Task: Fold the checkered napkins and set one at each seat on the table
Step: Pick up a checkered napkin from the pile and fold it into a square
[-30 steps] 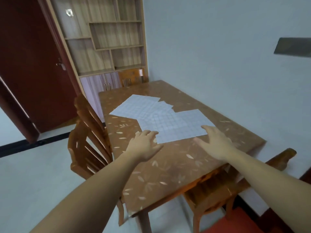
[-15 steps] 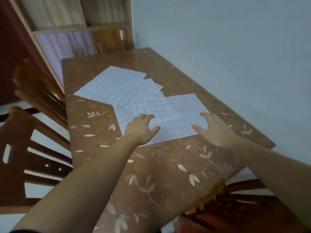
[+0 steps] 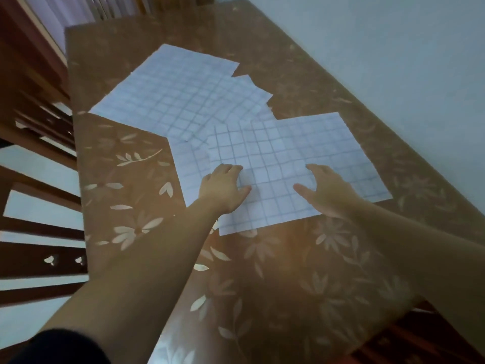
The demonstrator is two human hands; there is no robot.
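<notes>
Several white checkered napkins lie flat and overlapping in the middle of the brown flower-patterned table (image 3: 136,195). The nearest napkin (image 3: 278,164) is on top; another napkin (image 3: 173,88) spreads out farther back on the left. My left hand (image 3: 223,190) rests on the near left part of the top napkin with its fingers spread and slightly bent. My right hand (image 3: 325,193) is over the same napkin's near right part, fingers relaxed; whether it touches the napkin I cannot tell. Neither hand grips anything.
A wooden chair (image 3: 34,143) stands against the table's left side, its slatted back close to the edge. Another chair's edge (image 3: 409,334) shows at the bottom right. A pale wall (image 3: 393,48) runs along the table's right side, and a cabinet stands beyond the far end.
The view has come closer and tilted down over the table. Both hands have moved forward from the napkin's near edge onto the top napkin.
</notes>
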